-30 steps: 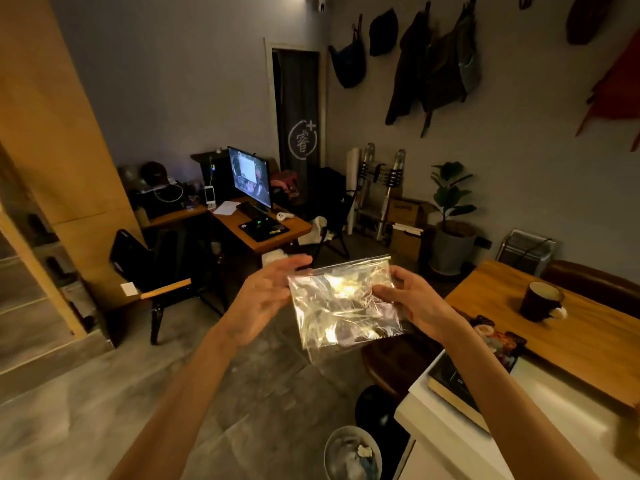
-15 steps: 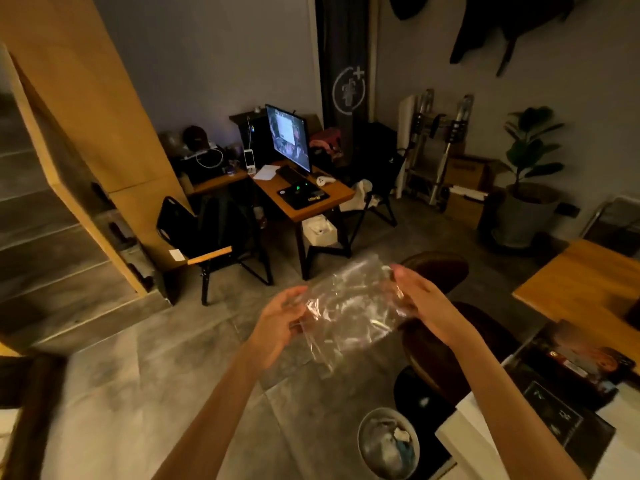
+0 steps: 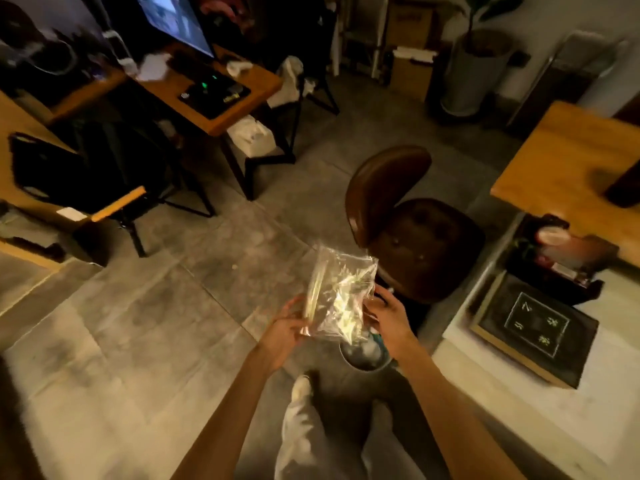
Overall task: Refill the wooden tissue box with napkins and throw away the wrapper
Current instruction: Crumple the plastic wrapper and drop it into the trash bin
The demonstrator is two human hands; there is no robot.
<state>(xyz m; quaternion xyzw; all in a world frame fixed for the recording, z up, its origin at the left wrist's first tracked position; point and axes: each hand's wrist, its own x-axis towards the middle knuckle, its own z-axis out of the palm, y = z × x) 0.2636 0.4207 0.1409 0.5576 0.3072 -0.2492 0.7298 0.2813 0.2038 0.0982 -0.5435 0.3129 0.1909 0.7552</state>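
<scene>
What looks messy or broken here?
Nothing looks spilled or broken. The clear wrapper is crinkled, but the left hand and right hand hold it over the bin, where trash goes.

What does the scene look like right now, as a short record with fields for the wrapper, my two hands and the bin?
wrapper: clear plastic, crumpled, held between both hands above the bin, not yet dropped
left grip: fingers curled on the wrapper's left edge
right grip: holds the wrapper's lower right edge
bin: round, open, directly below the wrapper, some rubbish already inside
chair: brown, just beyond the bin
</scene>
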